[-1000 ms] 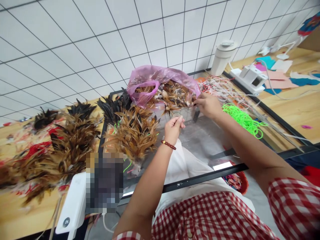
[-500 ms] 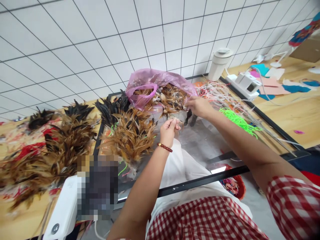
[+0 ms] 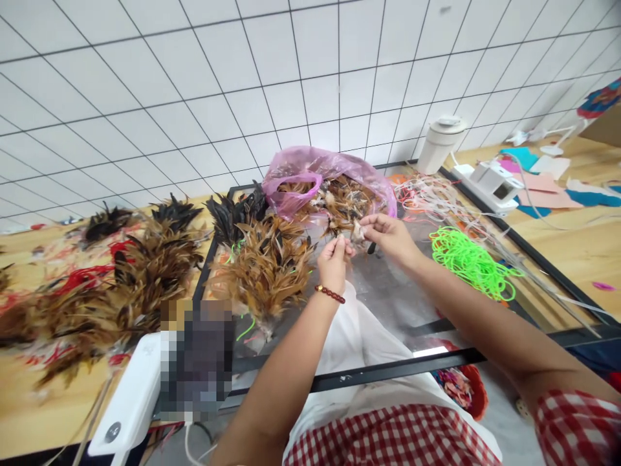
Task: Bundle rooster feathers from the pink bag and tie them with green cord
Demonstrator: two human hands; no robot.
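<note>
Over the glass tabletop [image 3: 383,285] my two hands are close together. My left hand [image 3: 333,262], with a beaded bracelet on its wrist, is closed in a pinch; what its fingertips hold is too small to make out. Between the thumb and fingers of my right hand [image 3: 391,238] is a feather [image 3: 358,231] with a pale, fluffy base. Just beyond them lies a pink plastic bag [image 3: 334,158], open toward me, with loose brown feathers [image 3: 349,197] in it. To the left is a bunch of brown and black feathers [image 3: 264,268].
More bundled feathers [image 3: 155,275] cover the wooden table at left, near a white power bank [image 3: 129,395] and a blurred-out object [image 3: 196,362]. Green cord [image 3: 470,265], pale strips [image 3: 429,194], a white cup [image 3: 440,145] and a power strip [image 3: 490,188] are at right.
My right hand has drawn back from the bag toward my left hand, with a feather now visible in its fingers. My left hand stays pinched. The camera view has shifted slightly.
</note>
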